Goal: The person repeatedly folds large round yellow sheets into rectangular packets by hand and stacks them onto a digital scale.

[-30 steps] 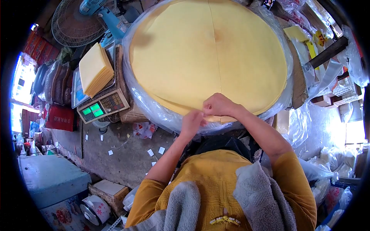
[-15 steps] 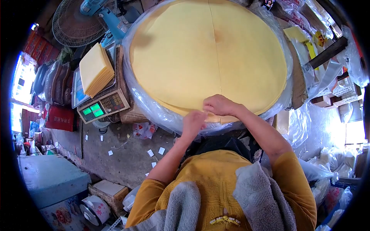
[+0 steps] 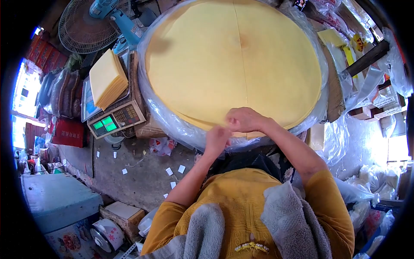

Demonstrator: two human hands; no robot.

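Note:
A wide stack of thin, round yellow sheets (image 3: pixel 198 64) lies in front of me, with a straight seam or cut running down the top layer. At its near edge my right hand (image 3: pixel 246 119) rests over the sheets, fingers curled together. My left hand (image 3: pixel 218 137) is just beside it, lower and to the left, its fingers pinched and slightly blurred. The fingertips of both meet near the sheets' edge. Whatever is between them is hidden. Clear plastic wrap (image 3: pixel 168 123) sticks out from under the stack all around.
On the left, a digital scale (image 3: pixel 116 118) with a lit green display carries a stack of folded yellow sheets (image 3: pixel 108 82). Behind it stands a blue fan (image 3: pixel 123 26). Small white paper pieces (image 3: pixel 169 171) litter the floor. Plastic bags (image 3: pixel 336 138) hang at the right.
Both hands stay at the near edge with closed fingers. The fingertips shift only slightly, and the right hand's fingers blur a little more. The sheets look the same.

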